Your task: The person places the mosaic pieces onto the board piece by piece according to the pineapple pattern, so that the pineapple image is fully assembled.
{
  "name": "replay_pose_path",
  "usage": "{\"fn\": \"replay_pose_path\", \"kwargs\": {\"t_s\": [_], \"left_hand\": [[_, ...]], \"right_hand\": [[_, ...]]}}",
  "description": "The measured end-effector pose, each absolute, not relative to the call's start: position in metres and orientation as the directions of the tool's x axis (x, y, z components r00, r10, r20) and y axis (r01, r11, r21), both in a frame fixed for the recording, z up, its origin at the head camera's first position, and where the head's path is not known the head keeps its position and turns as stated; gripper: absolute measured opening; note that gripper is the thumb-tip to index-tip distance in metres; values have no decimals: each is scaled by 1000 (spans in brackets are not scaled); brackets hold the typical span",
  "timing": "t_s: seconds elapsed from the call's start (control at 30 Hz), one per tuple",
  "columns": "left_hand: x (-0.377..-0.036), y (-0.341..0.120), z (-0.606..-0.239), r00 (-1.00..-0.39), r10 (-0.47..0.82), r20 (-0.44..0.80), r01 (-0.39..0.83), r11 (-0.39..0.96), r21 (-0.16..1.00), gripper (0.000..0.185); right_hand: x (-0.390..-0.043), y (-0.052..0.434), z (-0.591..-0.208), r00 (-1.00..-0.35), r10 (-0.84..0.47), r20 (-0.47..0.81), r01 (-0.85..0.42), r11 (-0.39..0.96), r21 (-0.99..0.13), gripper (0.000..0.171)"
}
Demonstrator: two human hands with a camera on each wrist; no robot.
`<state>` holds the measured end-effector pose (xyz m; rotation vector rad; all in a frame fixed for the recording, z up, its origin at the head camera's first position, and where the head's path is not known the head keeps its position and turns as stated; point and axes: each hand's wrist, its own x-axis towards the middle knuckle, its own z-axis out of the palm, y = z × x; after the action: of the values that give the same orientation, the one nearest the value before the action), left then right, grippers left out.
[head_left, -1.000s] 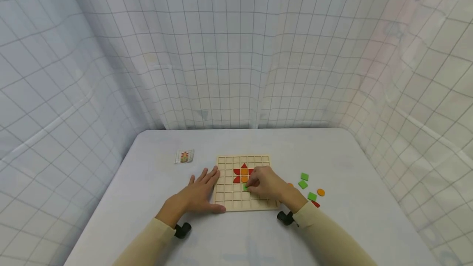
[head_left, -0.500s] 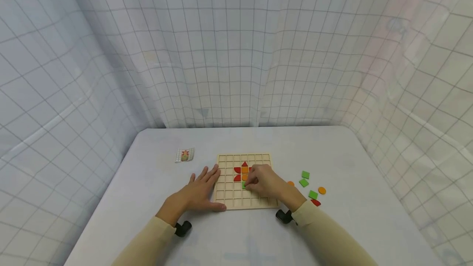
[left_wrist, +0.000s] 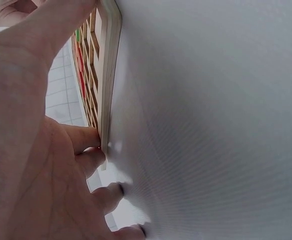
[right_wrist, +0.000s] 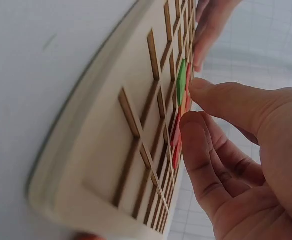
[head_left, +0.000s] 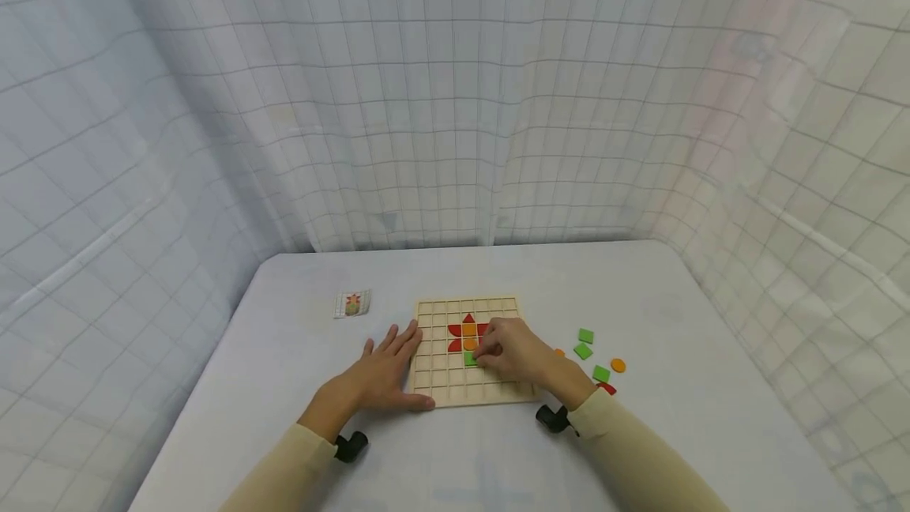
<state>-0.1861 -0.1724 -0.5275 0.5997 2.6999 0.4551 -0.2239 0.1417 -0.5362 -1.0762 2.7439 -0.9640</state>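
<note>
Low in the middle of the head view, a wooden grid board (head_left: 455, 385) lies flat on a pale table (head_left: 284, 385). Left hand (head_left: 380, 374) rests at the board's left edge, fingers spread and straight, thumb along the near corner; the left wrist view shows the fingertips (left_wrist: 88, 137) touching the board's side wall, nothing held.

Right hand (head_left: 515, 354) sits over the board's centre-right. Thumb and forefinger are curled together on a green square tile (head_left: 469, 358), pinching its edge; the right wrist view shows the tile (right_wrist: 181, 75) tilted up on edge in a cell, not yet lying flat, with the thumb tip just beside it.

Directly above the green tile in the frame: red pieces (head_left: 456, 331) and an orange piece (head_left: 469, 330) already seated in cells.

Right of the board, loose on the table: three green squares (head_left: 585, 336), an orange disc (head_left: 618, 366), a red piece (head_left: 607, 389) partly hidden by the right wrist.

Left of the board and well apart from it: a small pattern card (head_left: 352, 303). Grid-marked white curtain (head_left: 455, 101) fills the upper frame.
</note>
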Motion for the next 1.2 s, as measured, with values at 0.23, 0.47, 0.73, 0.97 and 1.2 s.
{"fn": "replay_pose_path", "kwargs": {"t_s": [0.23,0.47,0.73,0.97,1.2], "left_hand": [[-184,-174,-528,-856,455,-245,350,859,375,133],[-184,-174,-527,-853,454,-256,338,856,391,134],[-184,-176,-530,-854,454,-256,332,852,405,135],[-182,-176,-526,-848,458,-267,330,850,412,135],[-185,-176,-528,-851,460,-254,335,847,413,135]], "right_hand": [[-217,168,-527,-817,-557,148,-528,620,-580,8],[-208,206,-528,-840,-536,87,-485,670,-562,13],[-194,239,-530,-827,-560,46,-482,665,-570,25],[-190,250,-539,-806,-589,57,-521,661,-540,33],[-191,252,-545,-789,-609,83,-540,623,-565,25]]}}
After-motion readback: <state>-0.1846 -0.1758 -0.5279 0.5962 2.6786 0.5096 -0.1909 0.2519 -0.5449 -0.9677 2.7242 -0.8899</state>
